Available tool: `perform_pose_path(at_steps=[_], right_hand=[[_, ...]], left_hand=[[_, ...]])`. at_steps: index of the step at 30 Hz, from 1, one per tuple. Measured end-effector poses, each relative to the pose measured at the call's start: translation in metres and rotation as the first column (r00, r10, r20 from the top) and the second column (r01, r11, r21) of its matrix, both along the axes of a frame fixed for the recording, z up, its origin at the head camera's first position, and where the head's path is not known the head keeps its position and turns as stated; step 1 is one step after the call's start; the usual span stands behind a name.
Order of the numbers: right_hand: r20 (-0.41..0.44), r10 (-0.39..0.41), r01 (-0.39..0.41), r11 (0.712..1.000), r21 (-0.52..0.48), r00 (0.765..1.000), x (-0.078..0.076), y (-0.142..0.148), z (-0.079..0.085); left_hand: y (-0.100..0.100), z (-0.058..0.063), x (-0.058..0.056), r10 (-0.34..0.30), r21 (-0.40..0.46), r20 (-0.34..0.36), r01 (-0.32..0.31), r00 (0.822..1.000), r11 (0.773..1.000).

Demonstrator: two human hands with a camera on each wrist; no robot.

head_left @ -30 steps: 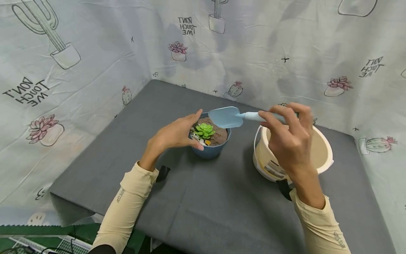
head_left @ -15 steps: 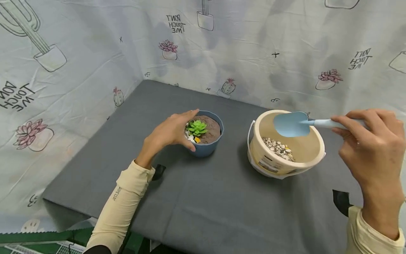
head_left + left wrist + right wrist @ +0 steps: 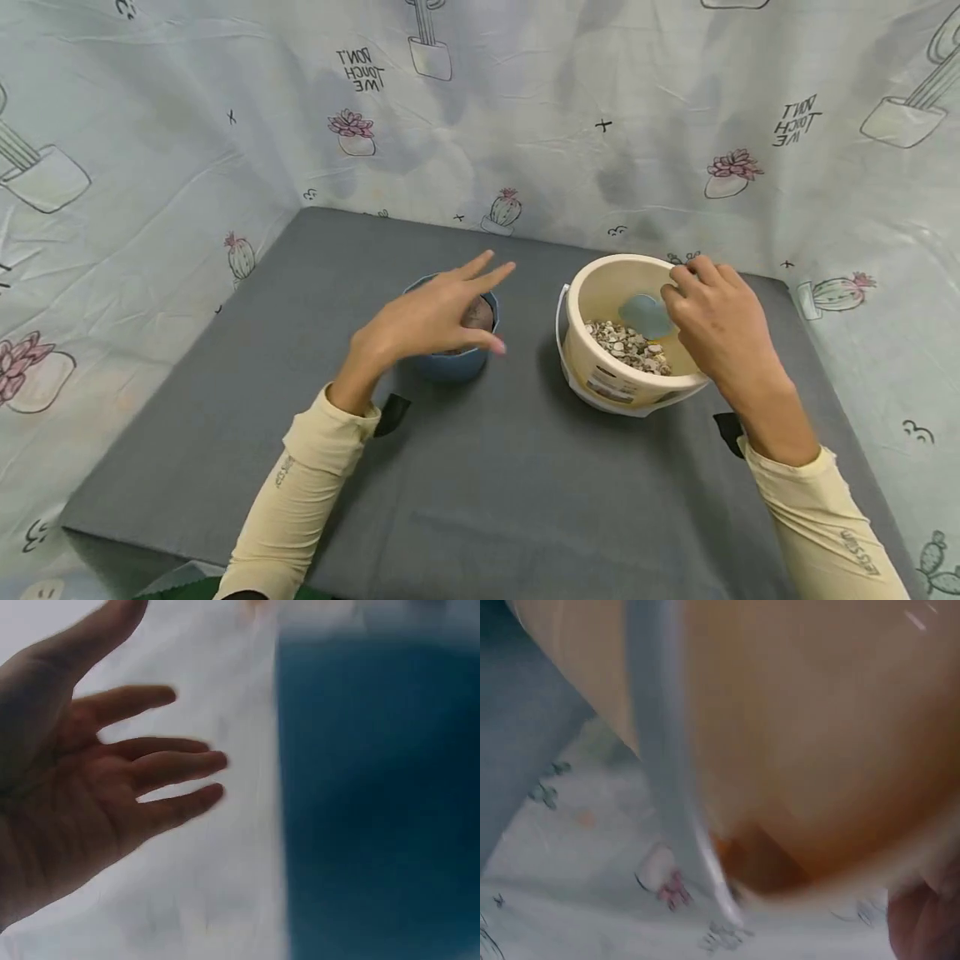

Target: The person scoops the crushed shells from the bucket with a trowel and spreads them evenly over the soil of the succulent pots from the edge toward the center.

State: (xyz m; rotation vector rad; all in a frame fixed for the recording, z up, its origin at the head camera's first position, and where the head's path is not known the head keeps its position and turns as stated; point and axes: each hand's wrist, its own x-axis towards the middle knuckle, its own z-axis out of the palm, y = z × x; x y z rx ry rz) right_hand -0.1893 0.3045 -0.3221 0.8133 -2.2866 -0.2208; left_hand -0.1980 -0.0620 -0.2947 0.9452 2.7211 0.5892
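My right hand (image 3: 716,325) grips a light blue hand trowel by its handle, which the fingers hide. The trowel blade (image 3: 647,317) dips into a cream bucket (image 3: 611,358), close over a bed of small pebbles (image 3: 622,343). At the left, a blue flowerpot (image 3: 453,367) filled with brown soil (image 3: 478,317) stands on the table. My left hand (image 3: 427,321) hovers over it with fingers spread, covering much of the pot; the plant in it is hidden. The left wrist view shows the same left hand (image 3: 112,757) holding nothing, fingers apart.
Grey cloth covers the table (image 3: 465,483). Behind it hangs a pale curtain (image 3: 540,150) printed with cactus drawings. The bucket's white handle (image 3: 562,333) hangs down at its side.
My right hand moved from above the pot out to the right, then back, lowering the trowel into the bucket. My left hand came off the pot's side and spread over it.
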Motion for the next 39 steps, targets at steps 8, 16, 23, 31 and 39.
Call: perform_pose_path(at_steps=[8,16,23,31,39], right_hand=[[0.149,-0.033,0.035,0.999,-0.009,0.988,-0.014,0.001,-0.01],[0.305,-0.054,0.125,0.969,-0.215,0.951,-0.011,0.008,-0.012],[0.488,-0.091,0.297,0.883,-0.363,0.868,-0.003,0.009,-0.004],[0.551,-0.107,0.42,0.769,-0.481,0.828,0.011,0.02,0.008],[0.592,-0.12,0.492,0.698,-0.521,0.797,0.022,0.031,0.018]], left_hand=[[0.076,-0.023,0.007,-0.131,0.157,-0.138,0.152,0.982,0.976],[0.082,-0.028,0.008,-0.116,0.17,-0.154,0.141,0.981,0.975],[0.082,-0.029,0.008,-0.11,0.174,-0.1,0.127,0.989,0.977],[0.083,-0.029,0.006,-0.125,0.2,-0.077,0.138,0.989,0.97],[0.075,-0.033,0.004,-0.124,0.192,-0.056,0.132,0.991,0.972]])
